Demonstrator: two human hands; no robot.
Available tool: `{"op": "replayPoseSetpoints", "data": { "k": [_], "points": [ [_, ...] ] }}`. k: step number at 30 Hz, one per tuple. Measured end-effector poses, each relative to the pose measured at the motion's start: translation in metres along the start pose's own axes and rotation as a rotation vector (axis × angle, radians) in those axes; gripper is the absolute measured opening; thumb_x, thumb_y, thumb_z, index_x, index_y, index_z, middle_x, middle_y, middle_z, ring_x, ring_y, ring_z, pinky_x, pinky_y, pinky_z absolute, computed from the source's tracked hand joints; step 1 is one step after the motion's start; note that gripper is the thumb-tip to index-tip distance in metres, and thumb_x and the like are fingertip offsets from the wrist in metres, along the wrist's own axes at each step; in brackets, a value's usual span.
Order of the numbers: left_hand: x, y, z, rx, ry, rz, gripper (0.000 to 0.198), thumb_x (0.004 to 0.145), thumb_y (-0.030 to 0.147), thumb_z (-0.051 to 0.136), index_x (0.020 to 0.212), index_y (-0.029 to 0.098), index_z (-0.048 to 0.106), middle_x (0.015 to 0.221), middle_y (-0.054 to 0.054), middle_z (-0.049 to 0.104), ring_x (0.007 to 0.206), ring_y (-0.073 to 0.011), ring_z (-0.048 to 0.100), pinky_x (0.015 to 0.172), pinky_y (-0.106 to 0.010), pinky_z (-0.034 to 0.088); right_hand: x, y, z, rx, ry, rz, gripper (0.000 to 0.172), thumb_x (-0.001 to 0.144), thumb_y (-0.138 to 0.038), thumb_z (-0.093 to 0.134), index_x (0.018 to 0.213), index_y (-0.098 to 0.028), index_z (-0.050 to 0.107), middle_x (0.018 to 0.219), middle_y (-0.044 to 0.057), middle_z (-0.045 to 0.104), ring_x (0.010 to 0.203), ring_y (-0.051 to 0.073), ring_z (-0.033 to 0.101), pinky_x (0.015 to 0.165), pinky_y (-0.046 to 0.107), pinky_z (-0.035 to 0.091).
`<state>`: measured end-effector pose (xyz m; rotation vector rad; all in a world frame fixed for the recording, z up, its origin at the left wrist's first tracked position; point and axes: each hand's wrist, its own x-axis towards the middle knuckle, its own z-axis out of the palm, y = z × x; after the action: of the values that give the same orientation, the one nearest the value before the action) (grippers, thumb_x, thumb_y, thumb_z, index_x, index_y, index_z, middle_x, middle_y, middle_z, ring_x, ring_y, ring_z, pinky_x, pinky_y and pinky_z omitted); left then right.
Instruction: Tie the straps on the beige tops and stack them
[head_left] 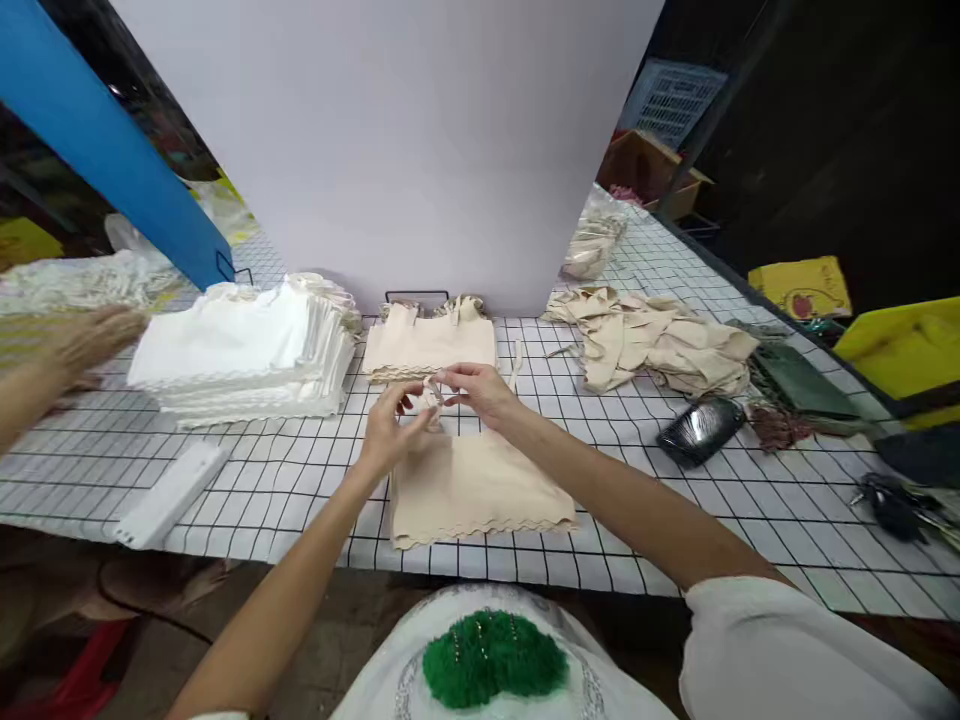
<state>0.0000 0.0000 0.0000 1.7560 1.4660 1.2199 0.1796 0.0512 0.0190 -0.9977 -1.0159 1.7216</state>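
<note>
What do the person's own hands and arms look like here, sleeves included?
The left hand and right hand are ungloved, and no watch or bracelet shows on either wrist. The forearms are bare too. A plain white sleeve covers the right upper arm; on the left, only a sliver of white cloth shows at the bottom edge.

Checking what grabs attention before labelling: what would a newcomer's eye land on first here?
Probably the fuzzy green patch on the person's white top, bottom centre. Next, likely the tall stack of white cloth on the grid-patterned table, left of centre. Then, mid-picture, the left hand and right hand, fingertips pinching a small beige strip beside a flat beige cloth.
</note>
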Motion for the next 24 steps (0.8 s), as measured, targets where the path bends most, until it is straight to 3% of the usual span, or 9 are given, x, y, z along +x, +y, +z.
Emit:
{"op": "replayPoseSetpoints", "data": {
  "k": [2, 5, 7, 10, 13, 16, 18, 22, 24],
  "points": [
    [0.011, -0.002, -0.004, -0.161, -0.202, -0.149, 0.047, 0.08, 0.046, 0.07, 0.114, 0.014, 0.068, 0.114, -0.015, 0.074, 0.101, -0.026, 0.069, 0.089, -0.039, 0.052, 0.001, -0.005, 0.0, 0.016, 0.005, -0.022, 0.03, 0.053, -0.036, 0.089, 0.069, -0.016, 0.072, 0.075, 0.001, 0.065, 0.072, 0.013, 0.056, 0.059, 0.026, 0.051],
    [0.024, -0.005, -0.008, -0.273, -0.368, -0.283, 0.048, 0.077, 0.045, 0.072, 0.113, 0.013, 0.069, 0.103, -0.015, 0.078, 0.101, -0.0275, 0.071, 0.091, -0.041, 0.052, 0.004, -0.008, -0.004, -0.058, 0.009, -0.087, 0.024, 0.061, -0.036, 0.084, 0.071, -0.018, 0.072, 0.074, 0.0, 0.065, 0.069, 0.012, 0.054, 0.061, 0.027, 0.051],
    [0.028, -0.007, -0.011, -0.246, -0.345, -0.286, 0.047, 0.073, 0.042, 0.076, 0.109, 0.012, 0.071, 0.1, -0.014, 0.078, 0.097, -0.0272, 0.072, 0.089, -0.04, 0.053, 0.007, -0.007, -0.01, -0.206, 0.004, -0.162, 0.017, 0.07, -0.033, 0.078, 0.075, -0.018, 0.073, 0.075, 0.001, 0.067, 0.071, 0.014, 0.057, 0.065, 0.028, 0.05],
    [0.03, -0.009, -0.014, -0.105, -0.223, -0.193, 0.036, 0.07, 0.039, 0.076, 0.096, 0.014, 0.076, 0.099, -0.012, 0.079, 0.092, -0.0249, 0.071, 0.08, -0.034, 0.053, 0.009, -0.003, -0.021, -0.686, -0.05, -0.292, 0.008, 0.079, -0.019, 0.068, 0.079, -0.018, 0.076, 0.083, 0.004, 0.071, 0.079, 0.017, 0.061, 0.077, 0.033, 0.049],
    [0.027, -0.012, -0.016, 0.012, -0.272, -0.143, 0.025, 0.07, 0.036, 0.073, 0.085, 0.016, 0.078, 0.09, -0.008, 0.079, 0.08, -0.0207, 0.067, 0.07, -0.03, 0.05, 0.005, 0.0, -0.03, -1.192, -0.234, -0.358, 0.019, 0.078, -0.009, 0.069, 0.089, -0.02, 0.08, 0.098, 0.008, 0.071, 0.097, 0.024, 0.059, 0.092, 0.043, 0.045],
    [0.022, -0.012, -0.017, 0.086, -0.337, -0.142, 0.021, 0.072, 0.032, 0.068, 0.082, 0.017, 0.078, 0.086, -0.007, 0.078, 0.071, -0.017, 0.062, 0.068, -0.029, 0.048, 0.0, 0.004, -0.033, -1.457, -0.441, -0.418, 0.016, 0.078, -0.012, 0.075, 0.09, -0.022, 0.08, 0.114, 0.012, 0.067, 0.114, 0.032, 0.051, 0.099, 0.055, 0.038],
    [0.02, -0.012, -0.019, 0.102, -0.348, -0.147, 0.023, 0.074, 0.033, 0.066, 0.085, 0.017, 0.079, 0.088, -0.007, 0.078, 0.067, -0.0154, 0.059, 0.065, -0.028, 0.046, 0.0, 0.006, -0.035, -1.464, -0.48, -0.469, 0.009, 0.083, -0.012, 0.071, 0.084, -0.018, 0.078, 0.114, 0.013, 0.068, 0.116, 0.031, 0.051, 0.1, 0.054, 0.037],
    [0.021, -0.011, -0.018, 0.045, -0.415, -0.106, 0.031, 0.074, 0.039, 0.072, 0.094, 0.017, 0.08, 0.096, -0.008, 0.075, 0.071, -0.0151, 0.06, 0.064, -0.027, 0.046, 0.006, 0.003, -0.034, -1.28, -0.442, -0.505, 0.008, 0.087, -0.012, 0.067, 0.085, -0.016, 0.073, 0.093, 0.008, 0.073, 0.104, 0.024, 0.056, 0.094, 0.041, 0.042],
    [0.022, -0.012, -0.012, 0.055, -0.42, -0.057, 0.027, 0.071, 0.038, 0.075, 0.088, 0.018, 0.08, 0.087, -0.006, 0.072, 0.069, -0.0145, 0.059, 0.062, -0.027, 0.045, 0.007, -0.004, -0.032, -1.224, -0.407, -0.501, 0.005, 0.086, -0.014, 0.069, 0.082, -0.017, 0.072, 0.087, 0.006, 0.073, 0.098, 0.022, 0.057, 0.089, 0.036, 0.043]
  ]
}}
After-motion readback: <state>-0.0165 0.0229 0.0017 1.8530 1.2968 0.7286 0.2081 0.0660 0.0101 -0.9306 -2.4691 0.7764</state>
